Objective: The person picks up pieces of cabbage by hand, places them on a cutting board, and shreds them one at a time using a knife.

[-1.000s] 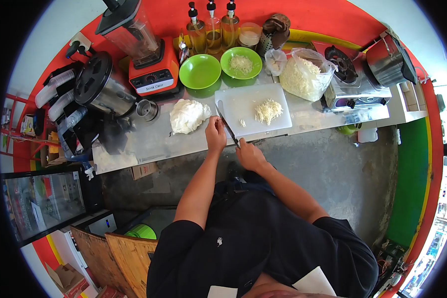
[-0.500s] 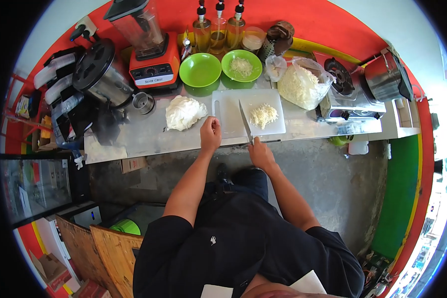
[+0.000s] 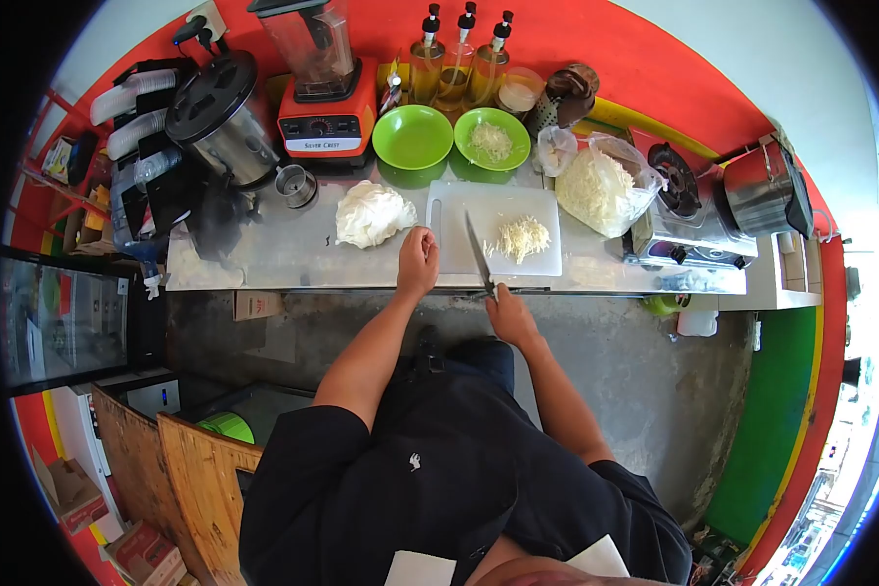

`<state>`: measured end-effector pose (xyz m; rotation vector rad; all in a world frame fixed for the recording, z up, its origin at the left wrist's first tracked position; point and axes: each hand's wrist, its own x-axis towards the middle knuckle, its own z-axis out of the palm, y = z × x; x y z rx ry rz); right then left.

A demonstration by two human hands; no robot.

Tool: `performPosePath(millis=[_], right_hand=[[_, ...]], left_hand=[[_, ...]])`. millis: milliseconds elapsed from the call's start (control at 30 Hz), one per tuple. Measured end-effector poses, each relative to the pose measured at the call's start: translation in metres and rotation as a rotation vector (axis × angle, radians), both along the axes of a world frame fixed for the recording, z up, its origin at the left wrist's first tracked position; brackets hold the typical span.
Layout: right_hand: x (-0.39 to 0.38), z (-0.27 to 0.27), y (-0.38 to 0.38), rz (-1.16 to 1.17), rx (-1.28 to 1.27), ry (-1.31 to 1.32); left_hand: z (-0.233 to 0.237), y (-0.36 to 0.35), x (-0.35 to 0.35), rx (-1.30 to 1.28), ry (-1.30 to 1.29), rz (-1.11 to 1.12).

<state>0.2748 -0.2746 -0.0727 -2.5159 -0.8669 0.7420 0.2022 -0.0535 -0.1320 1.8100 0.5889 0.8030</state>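
Observation:
My right hand grips the handle of a kitchen knife, its blade slanting up and left over the white cutting board. A small heap of pale shreds, possibly shredded cabbage, lies on the board to the right of the blade. By the board's lower left edge is my left hand, its fingers curled closed; whether anything is inside them is hidden. Just beyond that hand, a crumpled white plastic bag sits on the metal counter.
Two green bowls stand behind the board: the left bowl and the right bowl, which holds shreds. A clear bag of shreds sits beside a gas stove. A red blender, pump bottles and a metal cup line the counter.
The whole view has shifted and tilted slightly. Both hands keep nearly the same places by the board, the right still with the knife and the left still curled.

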Motion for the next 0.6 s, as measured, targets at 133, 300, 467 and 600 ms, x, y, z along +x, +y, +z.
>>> performPosePath(millis=[133,300,467,600], right_hand=[[0.019,-0.007,-0.018,-0.112,-0.008,-0.097],[0.018,0.021,-0.021,0.032,-0.032,-0.030],[0.019,0.028,-0.016,0.235,-0.104,0.015],[0.042,0.024,-0.030,0.251,-0.115,-0.009]], left_hand=[[0.003,-0.001,0.001,0.043,0.004,-0.001],[-0.004,0.006,0.004,-0.103,0.047,-0.026],[-0.014,0.007,-0.005,-0.206,0.082,-0.030],[-0.006,0.003,-0.012,-0.189,0.144,0.018]])
